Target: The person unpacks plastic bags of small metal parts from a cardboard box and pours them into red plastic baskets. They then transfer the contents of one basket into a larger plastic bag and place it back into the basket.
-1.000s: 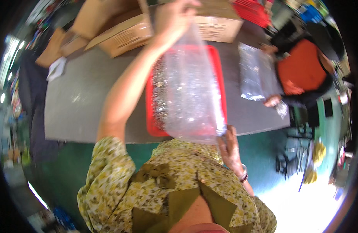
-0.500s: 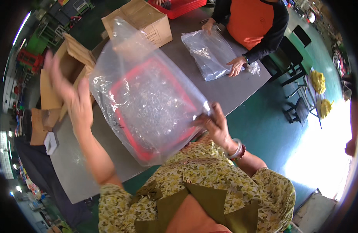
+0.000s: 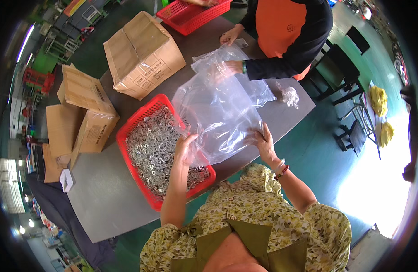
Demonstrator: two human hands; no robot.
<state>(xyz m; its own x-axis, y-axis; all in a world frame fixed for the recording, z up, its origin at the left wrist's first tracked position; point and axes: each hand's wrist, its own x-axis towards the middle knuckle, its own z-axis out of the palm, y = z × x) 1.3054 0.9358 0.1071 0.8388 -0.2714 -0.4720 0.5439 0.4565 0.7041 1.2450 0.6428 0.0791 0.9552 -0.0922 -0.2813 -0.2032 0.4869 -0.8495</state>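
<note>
A large clear plastic bag [image 3: 222, 118] spreads out in front of me, its near edge between my hands. My left hand [image 3: 185, 148] grips that edge near the left corner, over the side of a red plastic basket [image 3: 122, 136]. At the right side of the bag, my right hand [image 3: 264, 144] is closed on the film, the bracelets on its wrist showing. Many small silvery metal loops [image 3: 150, 145] fill the basket. Across the table a co-worker's hand [image 3: 227, 70] lies at the bag's far end, over other clear plastic bags [image 3: 259, 90].
A closed cardboard box [image 3: 145, 54] and an opened carton [image 3: 93, 122] stand on the grey table [image 3: 96, 199]. Another red basket [image 3: 186, 27] is at the far end. Crumpled clear film [image 3: 289, 96] lies by the right edge. Black stools [image 3: 351, 136] stand right of the table.
The bag has moved right, off the basket, uncovering the metal loops. My left hand has come down from the left and taken the bag's edge. The co-worker's hand has reached toward the bag.
</note>
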